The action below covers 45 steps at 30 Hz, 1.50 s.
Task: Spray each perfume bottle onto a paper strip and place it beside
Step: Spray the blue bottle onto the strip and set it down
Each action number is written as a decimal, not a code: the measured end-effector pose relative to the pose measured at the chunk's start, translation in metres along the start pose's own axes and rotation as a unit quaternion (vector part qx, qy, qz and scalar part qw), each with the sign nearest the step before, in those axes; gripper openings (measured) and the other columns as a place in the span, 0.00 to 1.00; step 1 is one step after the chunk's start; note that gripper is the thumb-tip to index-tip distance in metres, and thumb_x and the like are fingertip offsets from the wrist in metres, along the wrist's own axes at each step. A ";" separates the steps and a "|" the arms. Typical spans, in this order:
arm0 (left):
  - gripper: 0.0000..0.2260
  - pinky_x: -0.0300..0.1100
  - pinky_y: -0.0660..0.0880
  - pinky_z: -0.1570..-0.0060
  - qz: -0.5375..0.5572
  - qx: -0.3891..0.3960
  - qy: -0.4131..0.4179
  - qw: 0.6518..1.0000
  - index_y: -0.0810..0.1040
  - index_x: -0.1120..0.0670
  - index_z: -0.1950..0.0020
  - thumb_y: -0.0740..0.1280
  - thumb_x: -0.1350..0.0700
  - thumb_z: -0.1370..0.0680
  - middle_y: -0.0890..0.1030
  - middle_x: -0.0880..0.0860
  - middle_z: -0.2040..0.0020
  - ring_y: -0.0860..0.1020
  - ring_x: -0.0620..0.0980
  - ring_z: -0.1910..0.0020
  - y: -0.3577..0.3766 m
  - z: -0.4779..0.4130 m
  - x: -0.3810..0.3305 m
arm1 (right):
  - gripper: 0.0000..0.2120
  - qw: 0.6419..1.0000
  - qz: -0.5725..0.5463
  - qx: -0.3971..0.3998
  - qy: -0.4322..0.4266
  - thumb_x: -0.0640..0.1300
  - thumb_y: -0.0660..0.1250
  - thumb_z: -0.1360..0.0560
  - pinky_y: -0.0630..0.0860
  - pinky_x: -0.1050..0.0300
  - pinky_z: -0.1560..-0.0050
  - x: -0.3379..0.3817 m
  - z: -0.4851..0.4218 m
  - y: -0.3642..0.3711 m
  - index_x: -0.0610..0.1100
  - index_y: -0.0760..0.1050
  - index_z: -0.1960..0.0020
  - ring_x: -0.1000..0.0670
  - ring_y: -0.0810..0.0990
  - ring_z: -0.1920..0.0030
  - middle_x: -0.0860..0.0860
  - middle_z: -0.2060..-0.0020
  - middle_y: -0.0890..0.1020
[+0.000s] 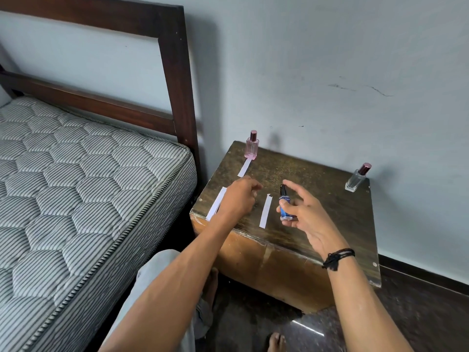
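Observation:
My right hand (308, 212) grips a small blue spray bottle (285, 208) with a black nozzle just above the wooden table (322, 204), my index finger arched over the nozzle. A white paper strip (266, 211) lies flat just left of that bottle. My left hand (241, 196) hovers over the table with its fingers curled; I cannot see anything in it. It partly covers a second strip (215, 203) at the table's left edge. A pink perfume bottle (251, 146) stands at the back left with a third strip (244, 168) in front of it. A clear bottle (356, 179) stands at the back right.
The table sits against a grey wall (330, 72). A bed with a striped mattress (76, 186) and dark wooden headboard (175, 72) is close on the left. My knee (154, 268) and bare feet (276, 341) are below the table's front edge.

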<state>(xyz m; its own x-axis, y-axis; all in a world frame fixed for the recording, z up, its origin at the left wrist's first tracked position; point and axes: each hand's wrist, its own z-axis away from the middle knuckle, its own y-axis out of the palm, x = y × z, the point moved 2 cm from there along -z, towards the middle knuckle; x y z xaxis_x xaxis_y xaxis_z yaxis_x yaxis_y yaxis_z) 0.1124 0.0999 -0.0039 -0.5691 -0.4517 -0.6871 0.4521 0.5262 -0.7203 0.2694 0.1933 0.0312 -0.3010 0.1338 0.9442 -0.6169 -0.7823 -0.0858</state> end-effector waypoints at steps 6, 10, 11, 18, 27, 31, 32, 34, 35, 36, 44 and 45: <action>0.14 0.44 0.75 0.44 -0.027 0.024 -0.006 0.999 0.84 0.55 0.42 0.64 0.66 0.22 0.82 0.53 0.41 0.79 0.53 0.43 -0.001 -0.001 0.002 | 0.23 0.998 0.068 0.009 0.007 0.40 0.70 0.20 0.83 0.57 0.58 -0.001 -0.004 -0.002 0.57 0.73 0.28 0.48 0.83 0.57 0.42 0.47 0.82; 0.16 0.46 0.77 0.45 -0.039 0.036 -0.007 0.999 0.83 0.55 0.42 0.63 0.68 0.23 0.83 0.54 0.43 0.80 0.54 0.45 -0.002 -0.001 0.003 | 0.21 0.984 0.176 0.019 0.013 0.42 0.69 0.19 0.84 0.55 0.55 -0.008 -0.008 -0.005 0.58 0.70 0.30 0.47 0.84 0.54 0.44 0.45 0.78; 0.16 0.46 0.77 0.45 -0.043 0.039 -0.008 0.998 0.83 0.55 0.41 0.63 0.68 0.23 0.83 0.54 0.43 0.80 0.54 0.45 -0.002 -0.002 0.003 | 0.21 0.979 0.203 0.023 0.013 0.43 0.69 0.19 0.85 0.54 0.54 -0.009 -0.009 -0.005 0.58 0.69 0.31 0.46 0.85 0.52 0.45 0.46 0.78; 0.16 0.46 0.77 0.42 -0.038 0.066 -0.007 0.997 0.82 0.53 0.39 0.64 0.67 0.23 0.83 0.53 0.41 0.81 0.51 0.43 0.000 -0.001 0.009 | 0.22 0.991 0.090 0.085 0.055 0.37 0.71 0.21 0.84 0.51 0.57 -0.016 -0.011 0.000 0.53 0.73 0.31 0.47 0.84 0.59 0.41 0.49 0.82; 0.31 0.52 0.53 0.23 -0.083 0.195 0.059 0.975 0.71 0.50 0.25 0.76 0.54 0.26 0.61 0.53 0.22 0.49 0.53 0.20 0.003 -0.003 0.018 | 0.19 0.986 -0.116 0.066 0.099 0.36 0.69 0.20 0.86 0.50 0.56 -0.016 -0.017 -0.006 0.50 0.75 0.32 0.37 0.87 0.50 0.39 0.56 0.85; 0.31 0.56 0.48 0.22 -0.090 0.232 0.051 0.967 0.68 0.47 0.23 0.75 0.54 0.25 0.53 0.51 0.18 0.40 0.52 0.19 0.007 -0.003 0.018 | 0.17 0.991 -0.090 0.052 0.084 0.38 0.68 0.19 0.84 0.54 0.61 -0.017 -0.019 -0.005 0.50 0.75 0.33 0.40 0.87 0.56 0.39 0.57 0.85; 0.32 0.56 0.48 0.21 -0.088 0.236 0.050 0.966 0.68 0.47 0.23 0.75 0.54 0.25 0.52 0.51 0.18 0.40 0.52 0.19 0.007 -0.002 0.018 | 0.17 0.995 -0.052 0.039 0.071 0.39 0.69 0.20 0.83 0.55 0.63 -0.017 -0.020 -0.005 0.50 0.75 0.33 0.42 0.87 0.58 0.39 0.56 0.85; 0.32 0.56 0.49 0.21 -0.083 0.239 0.046 0.966 0.67 0.47 0.23 0.75 0.54 0.25 0.53 0.51 0.18 0.41 0.52 0.19 0.007 -0.002 0.019 | 0.17 0.998 0.044 0.008 0.045 0.41 0.70 0.20 0.81 0.57 0.66 -0.019 -0.024 -0.004 0.50 0.74 0.33 0.46 0.85 0.63 0.40 0.52 0.83; 0.32 0.56 0.49 0.21 -0.077 0.241 0.043 0.967 0.67 0.46 0.23 0.75 0.54 0.25 0.53 0.51 0.18 0.41 0.52 0.19 0.007 -0.001 0.019 | 0.16 0.995 0.098 -0.007 0.031 0.42 0.70 0.20 0.79 0.59 0.68 -0.021 -0.026 -0.003 0.51 0.73 0.33 0.47 0.85 0.65 0.42 0.49 0.82; 0.32 0.56 0.49 0.22 -0.071 0.243 0.040 0.967 0.67 0.46 0.23 0.75 0.54 0.25 0.53 0.51 0.18 0.42 0.53 0.19 0.007 -0.001 0.019 | 0.15 0.988 0.155 -0.020 0.012 0.44 0.70 0.19 0.77 0.60 0.70 -0.024 -0.029 -0.002 0.52 0.73 0.34 0.49 0.84 0.67 0.44 0.48 0.81; 0.32 0.60 0.53 0.22 -0.066 0.250 0.022 0.966 0.68 0.46 0.23 0.75 0.54 0.25 0.54 0.51 0.19 0.46 0.56 0.20 0.007 0.000 0.016 | 0.11 0.928 0.352 -0.047 -0.111 0.51 0.62 0.17 0.78 0.47 0.42 -0.041 -0.033 0.007 0.59 0.73 0.35 0.44 0.81 0.40 0.45 0.33 0.79; 0.32 0.60 0.53 0.22 -0.066 0.249 0.020 0.966 0.68 0.46 0.23 0.75 0.54 0.25 0.53 0.50 0.19 0.45 0.55 0.20 0.007 0.000 0.016 | 0.11 0.917 0.377 -0.052 -0.119 0.52 0.62 0.17 0.79 0.48 0.45 -0.043 -0.033 0.008 0.59 0.72 0.35 0.43 0.82 0.43 0.45 0.35 0.81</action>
<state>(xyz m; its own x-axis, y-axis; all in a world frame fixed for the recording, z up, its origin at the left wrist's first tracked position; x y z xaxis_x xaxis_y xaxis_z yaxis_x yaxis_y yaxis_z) 0.1069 0.0963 -0.0199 -0.6654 -0.4581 -0.5894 0.6431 0.0492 -0.7642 0.2531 0.2016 -0.0203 -0.5113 -0.5668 0.6460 -0.3687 -0.5343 -0.7606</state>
